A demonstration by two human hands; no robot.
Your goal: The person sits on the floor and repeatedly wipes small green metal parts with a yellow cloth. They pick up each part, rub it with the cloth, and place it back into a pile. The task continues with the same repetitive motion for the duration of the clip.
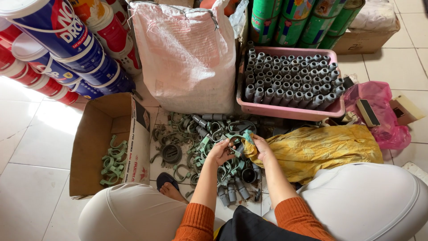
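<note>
- A green pipe clamp (237, 139) is held up between both hands, just above the pile of dusty clamps and fittings (200, 138) on the tiled floor (26, 134).
- The left hand (220, 151) has its fingers closed on the clamp's lower side.
- The right hand (260, 147) pinches the clamp's upper end together with a yellow cloth (321, 147).
- Left of the pile, a cardboard box (89, 134) holds green clamps.
- Behind, a pink tray (290, 111) carries rows of grey fittings, beside a white sack (189, 58).
</note>
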